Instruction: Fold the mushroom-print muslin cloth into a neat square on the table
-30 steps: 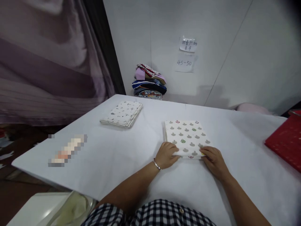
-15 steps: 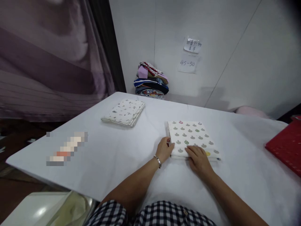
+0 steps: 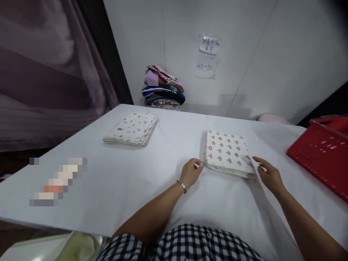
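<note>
A white folded cloth [image 3: 227, 150] with grey, red and green mushroom prints lies flat on the white table, in front of me and a little to the right. My left hand [image 3: 191, 173], wearing a silver bracelet, is at its near left corner, with thumb and forefinger closed on the cloth's edge. Beside the near right edge is my right hand [image 3: 270, 177]. Its fingers are apart and hold nothing, with a small gap to the cloth. Farther left lies a second folded cloth [image 3: 133, 127], white with small dark prints, untouched.
A red plastic basket [image 3: 320, 152] stands on the right of the white table [image 3: 152, 195]. Folded fabrics [image 3: 163, 88] are piled by the back wall, below paper signs [image 3: 205, 67]. A curtain [image 3: 54, 72] hangs at left. A pixelated patch covers part of the table's left side.
The mushroom-print cloth has turned about a quarter turn counterclockwise. My right hand has left its top and moved off to the right. The view has swung slightly right.
</note>
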`<state>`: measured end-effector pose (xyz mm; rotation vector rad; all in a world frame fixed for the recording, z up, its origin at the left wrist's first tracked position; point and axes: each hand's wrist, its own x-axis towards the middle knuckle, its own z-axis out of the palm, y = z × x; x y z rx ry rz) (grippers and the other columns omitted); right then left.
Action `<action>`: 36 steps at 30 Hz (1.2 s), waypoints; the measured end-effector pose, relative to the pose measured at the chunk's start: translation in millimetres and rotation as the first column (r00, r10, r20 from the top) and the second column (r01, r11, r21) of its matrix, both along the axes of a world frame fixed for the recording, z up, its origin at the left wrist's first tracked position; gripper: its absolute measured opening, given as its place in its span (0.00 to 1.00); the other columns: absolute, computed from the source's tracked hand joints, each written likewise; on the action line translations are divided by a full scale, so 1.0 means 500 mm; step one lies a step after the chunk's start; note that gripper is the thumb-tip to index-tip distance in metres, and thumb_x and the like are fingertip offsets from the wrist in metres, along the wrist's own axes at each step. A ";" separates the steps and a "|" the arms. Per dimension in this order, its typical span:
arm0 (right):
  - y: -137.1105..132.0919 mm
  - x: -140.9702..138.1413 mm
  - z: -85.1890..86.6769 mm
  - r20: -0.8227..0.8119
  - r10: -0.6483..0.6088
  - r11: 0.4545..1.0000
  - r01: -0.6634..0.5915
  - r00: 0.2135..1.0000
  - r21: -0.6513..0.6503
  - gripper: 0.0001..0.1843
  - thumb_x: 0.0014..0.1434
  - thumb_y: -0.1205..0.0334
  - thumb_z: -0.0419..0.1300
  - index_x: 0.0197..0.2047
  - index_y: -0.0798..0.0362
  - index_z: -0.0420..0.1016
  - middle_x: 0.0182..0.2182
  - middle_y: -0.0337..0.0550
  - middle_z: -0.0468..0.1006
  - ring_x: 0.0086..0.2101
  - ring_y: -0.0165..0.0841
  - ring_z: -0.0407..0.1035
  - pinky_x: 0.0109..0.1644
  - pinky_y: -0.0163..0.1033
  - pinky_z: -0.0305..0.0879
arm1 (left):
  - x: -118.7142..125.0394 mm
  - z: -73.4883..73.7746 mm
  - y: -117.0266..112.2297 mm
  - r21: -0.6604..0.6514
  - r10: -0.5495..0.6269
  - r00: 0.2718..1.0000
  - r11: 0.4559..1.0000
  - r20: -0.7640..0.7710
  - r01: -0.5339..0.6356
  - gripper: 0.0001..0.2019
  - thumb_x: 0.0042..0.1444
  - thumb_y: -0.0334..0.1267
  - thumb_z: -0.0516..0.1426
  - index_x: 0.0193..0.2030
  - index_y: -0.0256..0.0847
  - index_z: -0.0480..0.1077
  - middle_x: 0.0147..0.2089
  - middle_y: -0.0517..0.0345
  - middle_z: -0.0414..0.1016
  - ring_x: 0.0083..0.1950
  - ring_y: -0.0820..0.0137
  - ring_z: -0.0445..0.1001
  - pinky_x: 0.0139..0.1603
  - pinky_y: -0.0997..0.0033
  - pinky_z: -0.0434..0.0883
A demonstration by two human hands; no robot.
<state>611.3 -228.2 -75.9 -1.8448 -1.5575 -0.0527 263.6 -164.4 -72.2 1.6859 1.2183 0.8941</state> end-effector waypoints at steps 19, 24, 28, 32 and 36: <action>-0.040 -0.103 -0.059 -0.290 0.052 0.993 -0.019 0.956 0.115 0.19 0.56 0.54 0.57 0.51 0.46 0.72 0.55 0.46 0.66 0.54 0.39 0.60 0.55 0.47 0.62 | 0.072 -0.017 0.056 0.370 -0.031 0.974 0.922 -0.225 0.115 0.05 0.53 0.30 0.52 0.36 0.43 0.65 0.41 0.61 0.66 0.35 0.76 0.69 0.37 0.75 0.67; -0.042 -0.102 -0.064 -0.444 0.093 0.985 -0.019 0.891 0.169 0.20 0.55 0.56 0.57 0.51 0.47 0.71 0.56 0.46 0.65 0.55 0.40 0.59 0.54 0.47 0.62 | 0.086 -0.007 0.052 0.330 0.028 0.956 0.941 -0.294 0.074 0.07 0.50 0.35 0.56 0.37 0.42 0.64 0.42 0.59 0.65 0.33 0.75 0.69 0.33 0.73 0.66; -0.041 -0.094 -0.071 -0.527 0.034 0.987 0.056 0.849 0.154 0.20 0.53 0.56 0.57 0.50 0.49 0.71 0.54 0.47 0.67 0.50 0.39 0.64 0.48 0.46 0.65 | 0.095 -0.001 0.059 0.338 0.041 0.956 0.939 -0.289 0.061 0.05 0.51 0.32 0.55 0.36 0.42 0.64 0.41 0.59 0.65 0.33 0.75 0.68 0.33 0.73 0.66; -0.037 -0.096 -0.076 -0.499 -0.015 0.983 0.104 0.866 0.151 0.20 0.53 0.55 0.57 0.50 0.49 0.71 0.51 0.46 0.69 0.46 0.38 0.66 0.45 0.45 0.66 | 0.101 0.006 0.067 0.324 0.044 0.968 0.945 -0.248 0.040 0.03 0.51 0.31 0.55 0.33 0.42 0.65 0.40 0.60 0.65 0.31 0.76 0.67 0.34 0.73 0.66; -0.035 -0.105 -0.070 -0.386 -0.045 0.979 0.117 0.921 0.165 0.19 0.54 0.57 0.56 0.50 0.48 0.71 0.52 0.46 0.68 0.49 0.39 0.63 0.43 0.44 0.67 | 0.104 0.016 0.068 0.311 0.047 0.981 0.950 -0.190 0.015 0.02 0.50 0.31 0.54 0.31 0.41 0.66 0.39 0.61 0.64 0.29 0.77 0.66 0.35 0.74 0.66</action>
